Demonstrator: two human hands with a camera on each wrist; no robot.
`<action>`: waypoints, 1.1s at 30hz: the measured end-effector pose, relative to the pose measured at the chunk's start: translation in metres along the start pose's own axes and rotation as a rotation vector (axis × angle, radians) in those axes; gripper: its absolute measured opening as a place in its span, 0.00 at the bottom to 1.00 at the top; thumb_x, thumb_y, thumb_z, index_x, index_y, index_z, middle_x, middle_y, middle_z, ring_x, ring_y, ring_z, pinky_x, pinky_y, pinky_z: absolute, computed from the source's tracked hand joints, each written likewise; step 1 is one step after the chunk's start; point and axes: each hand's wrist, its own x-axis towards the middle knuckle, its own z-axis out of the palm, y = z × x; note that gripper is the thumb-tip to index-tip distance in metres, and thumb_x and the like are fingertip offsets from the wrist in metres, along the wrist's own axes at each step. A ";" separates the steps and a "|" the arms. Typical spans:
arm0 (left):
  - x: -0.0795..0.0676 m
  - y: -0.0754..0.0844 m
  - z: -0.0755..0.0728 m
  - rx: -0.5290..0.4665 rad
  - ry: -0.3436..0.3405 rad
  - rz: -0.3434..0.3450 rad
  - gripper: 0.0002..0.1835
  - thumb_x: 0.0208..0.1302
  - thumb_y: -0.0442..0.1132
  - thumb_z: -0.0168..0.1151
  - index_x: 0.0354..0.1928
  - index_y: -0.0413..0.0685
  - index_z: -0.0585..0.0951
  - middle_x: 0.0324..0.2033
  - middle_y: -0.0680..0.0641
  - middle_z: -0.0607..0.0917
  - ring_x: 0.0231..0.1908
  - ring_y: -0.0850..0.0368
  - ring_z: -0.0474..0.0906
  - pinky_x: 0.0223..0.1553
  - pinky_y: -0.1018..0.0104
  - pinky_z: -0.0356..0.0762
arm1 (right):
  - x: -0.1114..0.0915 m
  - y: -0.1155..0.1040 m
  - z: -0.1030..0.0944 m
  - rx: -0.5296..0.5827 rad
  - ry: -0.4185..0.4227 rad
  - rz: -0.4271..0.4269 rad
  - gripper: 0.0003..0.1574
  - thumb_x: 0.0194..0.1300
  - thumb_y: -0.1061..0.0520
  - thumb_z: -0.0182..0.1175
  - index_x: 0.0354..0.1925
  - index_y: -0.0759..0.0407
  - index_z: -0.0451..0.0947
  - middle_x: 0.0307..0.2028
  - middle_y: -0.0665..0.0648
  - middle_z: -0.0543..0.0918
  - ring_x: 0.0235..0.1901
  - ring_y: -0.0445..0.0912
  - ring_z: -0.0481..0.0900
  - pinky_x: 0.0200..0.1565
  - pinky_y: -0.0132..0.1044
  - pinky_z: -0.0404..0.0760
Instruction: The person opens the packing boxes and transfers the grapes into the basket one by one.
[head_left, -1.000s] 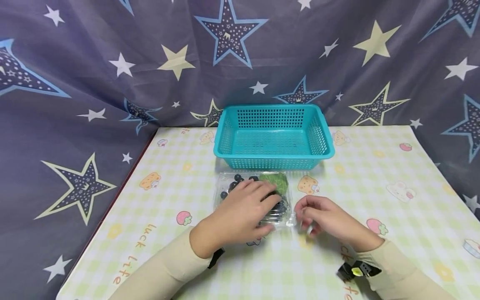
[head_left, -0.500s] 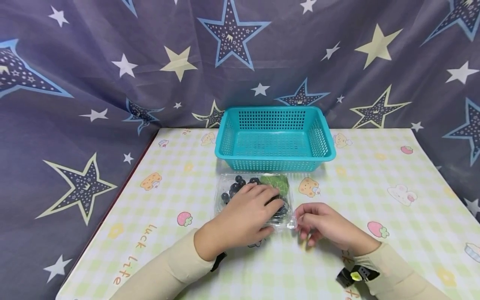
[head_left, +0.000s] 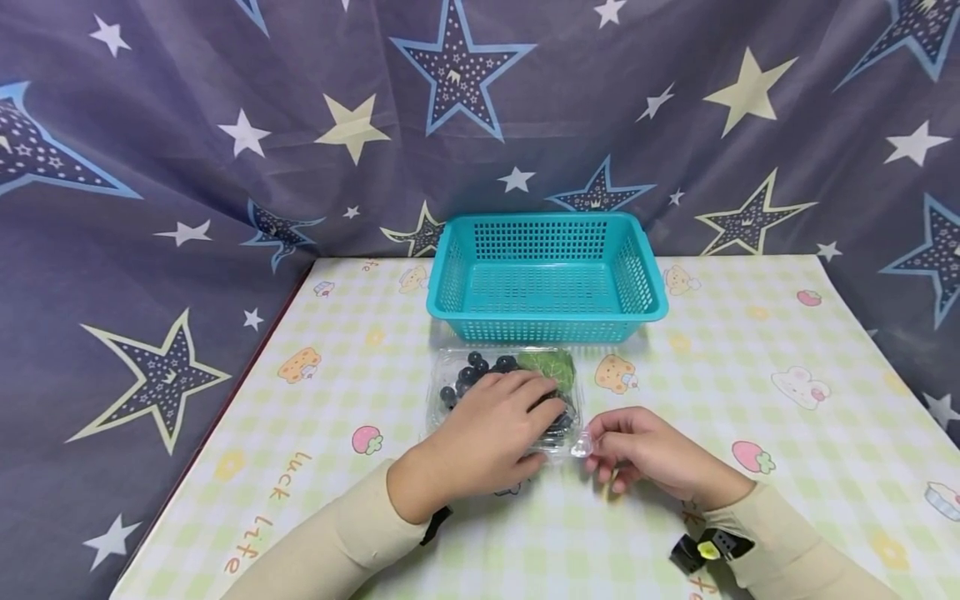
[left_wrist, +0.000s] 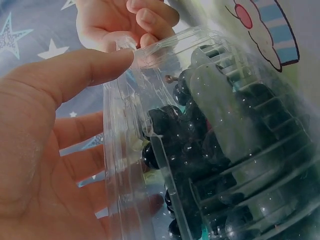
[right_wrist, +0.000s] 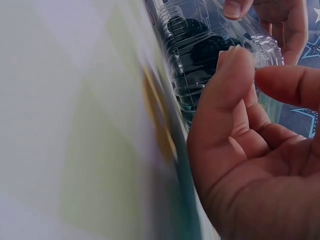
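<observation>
A clear plastic clamshell box (head_left: 561, 447) of dark round grapes (head_left: 467, 377) lies on the table, a green leaf-like patch (head_left: 555, 367) showing at its far right. My left hand (head_left: 483, 437) rests across the lid with spread fingers, its thumb at the front rim, as the left wrist view also shows. At the front right corner, my right hand (head_left: 648, 454) pinches the clear corner tab (head_left: 582, 443) between thumb and index finger. The other right fingers hang loosely curled. Part of the grapes is hidden under my left hand.
Just behind the box stands a turquoise perforated basket (head_left: 547, 317) with nothing in it. A checked, cartoon-printed cloth (head_left: 750, 358) covers the table. A dark curtain (head_left: 570, 83) with stars hangs behind and at the sides.
My right hand has moved slightly down and toward the box's front right corner, and its fingers have closed on the tab. My left hand stays on the lid.
</observation>
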 end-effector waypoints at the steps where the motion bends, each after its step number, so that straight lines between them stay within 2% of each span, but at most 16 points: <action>1: 0.000 0.000 0.000 0.000 0.002 0.000 0.31 0.58 0.55 0.72 0.62 0.54 0.79 0.65 0.48 0.79 0.66 0.49 0.74 0.62 0.49 0.77 | 0.000 0.000 0.000 -0.001 -0.005 -0.002 0.09 0.71 0.64 0.52 0.44 0.69 0.75 0.35 0.63 0.85 0.27 0.44 0.83 0.28 0.35 0.85; 7: 0.000 0.000 -0.001 0.005 0.011 0.001 0.30 0.58 0.55 0.72 0.61 0.54 0.80 0.64 0.48 0.79 0.65 0.49 0.75 0.60 0.49 0.78 | 0.000 0.001 0.000 0.001 -0.040 -0.008 0.05 0.68 0.66 0.53 0.41 0.67 0.74 0.35 0.62 0.86 0.28 0.44 0.83 0.28 0.35 0.85; 18: 0.002 0.001 0.001 0.010 0.019 -0.016 0.28 0.60 0.54 0.70 0.61 0.54 0.80 0.65 0.47 0.80 0.66 0.48 0.75 0.59 0.49 0.79 | -0.001 0.001 -0.001 0.037 -0.057 -0.036 0.06 0.66 0.67 0.52 0.40 0.68 0.74 0.34 0.62 0.87 0.27 0.44 0.83 0.28 0.34 0.85; 21: 0.003 0.001 0.002 0.014 0.012 -0.037 0.29 0.61 0.55 0.69 0.62 0.54 0.80 0.66 0.47 0.79 0.66 0.47 0.75 0.59 0.49 0.78 | 0.000 0.001 -0.002 0.040 -0.042 -0.037 0.07 0.68 0.66 0.51 0.41 0.68 0.75 0.35 0.62 0.86 0.27 0.43 0.82 0.28 0.36 0.85; 25: 0.004 0.000 0.003 0.021 0.007 -0.058 0.28 0.62 0.54 0.68 0.63 0.55 0.79 0.66 0.46 0.79 0.67 0.46 0.75 0.60 0.47 0.78 | 0.001 0.001 -0.004 0.054 -0.024 -0.028 0.10 0.75 0.60 0.52 0.43 0.68 0.76 0.34 0.59 0.86 0.28 0.43 0.82 0.30 0.37 0.85; 33: 0.005 0.000 0.003 0.010 0.011 -0.051 0.26 0.61 0.51 0.70 0.60 0.54 0.80 0.66 0.44 0.80 0.66 0.43 0.77 0.63 0.44 0.78 | 0.001 0.003 -0.003 0.064 -0.006 -0.032 0.13 0.77 0.57 0.54 0.43 0.68 0.77 0.33 0.56 0.86 0.27 0.42 0.82 0.29 0.36 0.84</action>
